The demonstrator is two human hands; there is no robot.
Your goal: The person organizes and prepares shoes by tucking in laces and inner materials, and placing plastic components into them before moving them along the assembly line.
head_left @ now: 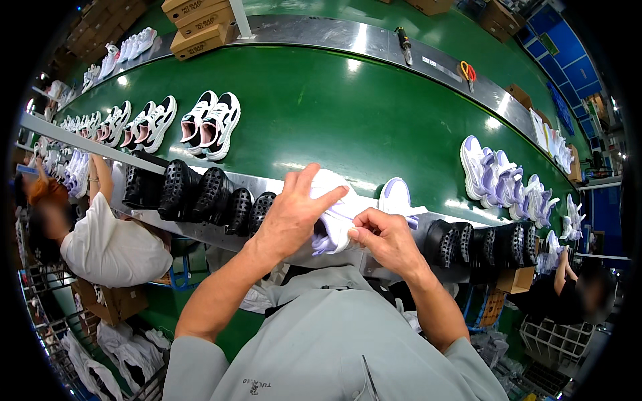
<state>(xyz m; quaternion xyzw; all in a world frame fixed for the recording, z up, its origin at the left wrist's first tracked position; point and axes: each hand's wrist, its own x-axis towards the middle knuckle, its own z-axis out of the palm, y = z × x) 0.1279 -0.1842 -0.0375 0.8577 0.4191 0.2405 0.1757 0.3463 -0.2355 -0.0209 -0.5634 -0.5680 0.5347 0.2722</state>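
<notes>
A white and lavender sneaker is between my hands, above the bench's near edge. My left hand grips it from the left, fingers over its upper and thumb stretched across it. At the sneaker's right side, my right hand has thumb and forefinger pinched together against its edge; any small part in that pinch is too hidden to make out. Just beyond my right hand lies another white and lavender sneaker. Part of the held sneaker is covered by my left fingers.
Black dimpled shoe-shaped forms line the near edge on my left, more forms on my right. Black-and-white sneakers and lavender sneakers stand on the green surface. Scissors lie beyond. Co-workers sit either side.
</notes>
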